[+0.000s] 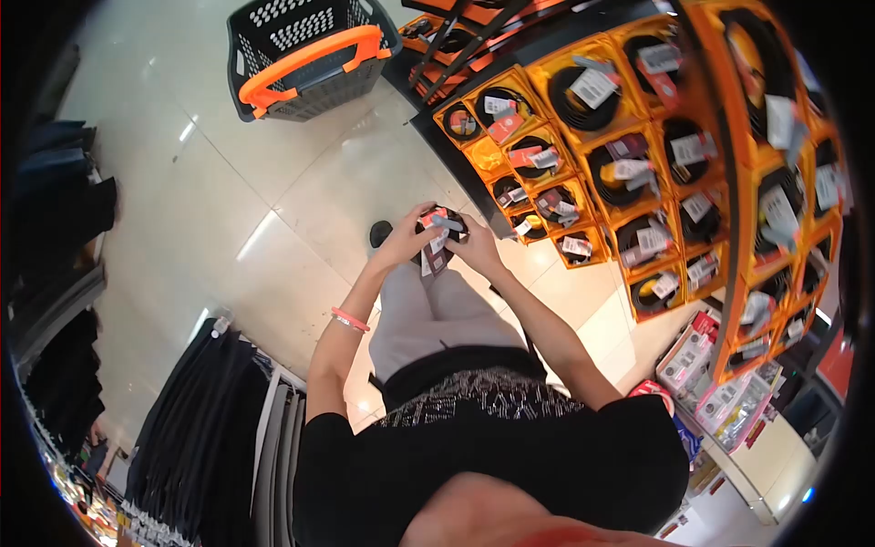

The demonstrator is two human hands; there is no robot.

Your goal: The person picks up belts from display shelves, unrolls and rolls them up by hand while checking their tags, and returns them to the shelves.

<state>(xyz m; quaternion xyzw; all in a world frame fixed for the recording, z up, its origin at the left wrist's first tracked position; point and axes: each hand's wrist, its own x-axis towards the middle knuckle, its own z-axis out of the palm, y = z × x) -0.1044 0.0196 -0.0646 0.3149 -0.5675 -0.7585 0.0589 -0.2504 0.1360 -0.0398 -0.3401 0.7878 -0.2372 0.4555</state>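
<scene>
A coiled black belt (453,215) with hanging paper tags (437,259) is held in front of my thighs. My left hand (406,240) grips its left side, fingers curled round the edge and thumb on the front. On the opposite side, my right hand (478,249) also has its fingers bent against the coil. Red, white and grey labels cover part of the belt, and its far side is hidden. A pink wristband (350,319) circles my left wrist.
An orange rack (612,141) of coiled, tagged belts stands at the right. On the floor ahead sits a dark shopping basket (333,91) with an orange handle (310,62). Dark trousers (196,415) hang at the lower left. Packaged goods (729,401) occupy a lower-right shelf.
</scene>
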